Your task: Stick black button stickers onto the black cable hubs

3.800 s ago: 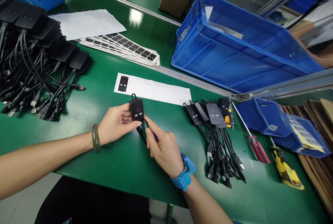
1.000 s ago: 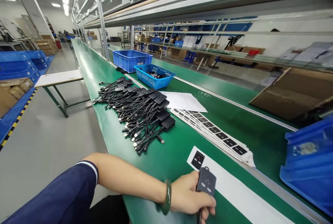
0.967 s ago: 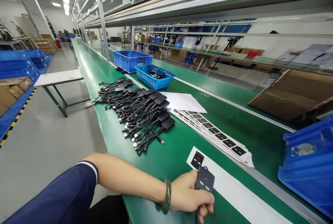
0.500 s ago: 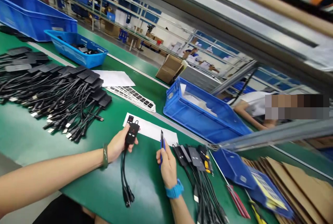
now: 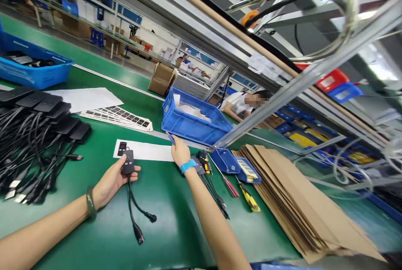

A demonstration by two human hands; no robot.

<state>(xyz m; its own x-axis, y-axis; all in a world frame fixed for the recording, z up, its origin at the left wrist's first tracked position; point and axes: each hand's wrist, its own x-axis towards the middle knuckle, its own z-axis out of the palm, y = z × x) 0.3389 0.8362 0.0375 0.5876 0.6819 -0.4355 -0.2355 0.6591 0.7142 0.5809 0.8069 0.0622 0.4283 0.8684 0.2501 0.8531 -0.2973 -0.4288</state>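
Observation:
My left hand [image 5: 108, 181] grips a small black controller box [image 5: 127, 163] just above the green table [image 5: 163, 203]; its two black cables [image 5: 135, 211] trail down onto the table. My right hand [image 5: 178, 151] is stretched forward over the right end of a white label strip [image 5: 147, 152], closed on a thin blue-tipped tool [image 5: 171, 137]. It wears a blue wrist strap [image 5: 187, 165]. A small group of finished black boxes with cables [image 5: 207, 178] lies just right of that hand.
A large heap of black boxes with cables [image 5: 34, 136] fills the left. Label sheets [image 5: 116, 117] and paper lie behind. A blue crate [image 5: 194, 121], small blue bins [image 5: 238, 165], screwdrivers [image 5: 241, 186] and stacked cardboard [image 5: 298, 207] stand right. Another person sits beyond the crate.
The view swung from the left aisle back to the bench and further right. My right hand has reached forward with the tool toward the strip's right end; my left hand keeps hold of the box.

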